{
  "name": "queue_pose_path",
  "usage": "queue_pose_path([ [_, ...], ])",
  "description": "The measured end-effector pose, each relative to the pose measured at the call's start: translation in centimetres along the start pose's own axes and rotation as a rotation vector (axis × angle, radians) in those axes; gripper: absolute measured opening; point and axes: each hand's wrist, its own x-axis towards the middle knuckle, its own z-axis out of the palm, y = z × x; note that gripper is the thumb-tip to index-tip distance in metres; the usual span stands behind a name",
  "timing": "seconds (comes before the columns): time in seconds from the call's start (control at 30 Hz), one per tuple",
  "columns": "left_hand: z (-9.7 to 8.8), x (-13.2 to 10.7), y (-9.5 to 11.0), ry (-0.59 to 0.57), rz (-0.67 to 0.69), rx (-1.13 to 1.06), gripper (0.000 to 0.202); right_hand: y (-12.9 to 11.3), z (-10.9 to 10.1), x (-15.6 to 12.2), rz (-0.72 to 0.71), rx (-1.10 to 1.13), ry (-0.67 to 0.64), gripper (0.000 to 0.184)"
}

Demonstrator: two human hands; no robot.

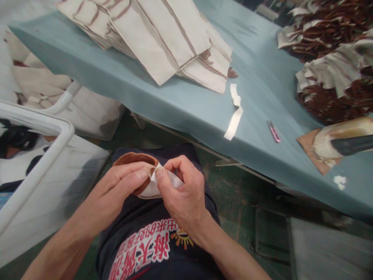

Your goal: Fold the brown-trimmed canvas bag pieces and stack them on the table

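1. My left hand (122,190) and right hand (183,194) both pinch the small cream cloth piece with a brown rim (136,158) over my lap, just below the teal-covered bench (180,112).
2. It looks light, soft and floppy. The stiffer rim seems the surest hold.

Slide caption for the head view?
Left hand and right hand pinch a white cloth piece with brown strap beside blue table.

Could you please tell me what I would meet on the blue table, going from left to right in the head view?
stack of cream cloth pieces → white strip → pink snips → brown board. The heaps of brown-corded cloth at the far right overlap the board, so I leave them out.
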Motion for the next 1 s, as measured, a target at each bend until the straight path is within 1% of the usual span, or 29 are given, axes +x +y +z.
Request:
queue_pose_path([
  [0.07,0.0,0.0,0.5,-0.047,-0.014,-0.04,0.021,0.0,0.1,-0.1,0.008,0.01,0.0,0.02],
  [0.13,0.3,0.1,1.2,-0.04,-0.007,-0.024,0.016,-0.1,0.2,-0.2,0.01,0.017,0.001,0.02],
  [0.27,1.0,0.3,2.1,0.056,0.07,0.138,0.025,0.1,0.5,-0.7,0.003,0.031,0.011,0.02],
  [0.4,1.7,0.2,1.9,0.115,0.171,0.332,0.028,0.5,0.5,-1.0,0.015,0.03,-0.009,0.02],
  [0.47,2.1,0.2,1.8,0.18,0.219,0.413,0.027,0.7,0.5,-1.1,0.03,0.037,-0.041,0.021],
  [0.53,2.5,0.1,1.6,0.241,0.234,0.455,0.025,0.8,0.5,-1.1,0.05,0.053,-0.063,0.021],
  [0.57,2.7,0.0,1.6,0.253,0.233,0.457,0.025,0.8,0.5,-1.1,0.062,0.064,-0.066,0.02],
  [0.67,2.8,-0.2,1.5,0.213,0.211,0.409,0.028,0.8,0.6,-1.0,0.109,0.109,-0.071,0.018],
  [0.8,2.3,-0.5,1.0,0.15,0.158,0.311,0.031,0.5,0.4,-0.9,0.165,0.168,-0.105,0.016],
  [0.93,1.6,-0.6,0.7,0.134,0.133,0.259,0.029,0.2,0.2,-0.8,0.219,0.199,-0.168,0.012],
  [1.0,1.4,-0.7,0.8,0.134,0.128,0.239,0.028,0.1,0.3,-0.8,0.227,0.198,-0.166,0.012],
])
